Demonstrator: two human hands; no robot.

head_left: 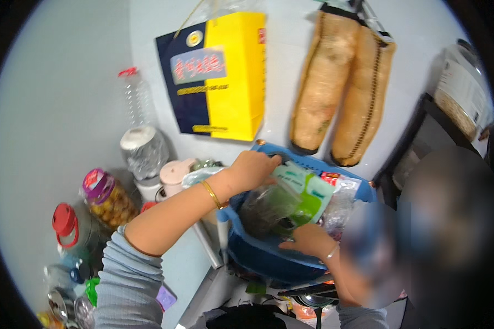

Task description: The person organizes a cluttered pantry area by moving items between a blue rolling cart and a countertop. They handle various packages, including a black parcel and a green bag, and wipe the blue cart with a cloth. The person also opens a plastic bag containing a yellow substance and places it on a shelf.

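Observation:
A blue plastic basket (269,257) in front of me holds several packages. My left hand (253,169) reaches over its far left side with the fingers curled; what they grip, if anything, is hidden. Just below it lies a clear plastic bag (266,205) with dark contents. A green and white packet (307,189) leans beside that bag. Low inside the basket, my right hand (313,241) is at the packet's lower end, its thumb stretched out to the left. Clear crinkled packaging (340,205) lies to the right of the packet.
A yellow and navy paper bag (236,77) and two tan padded sleeves (340,82) hang on the wall. At left stand a clear bottle (136,101), a purple-lidded jar (112,205) and a red-lidded jar (68,225). A dark shelf (450,120) bounds the right, bearing a clear jar (461,90).

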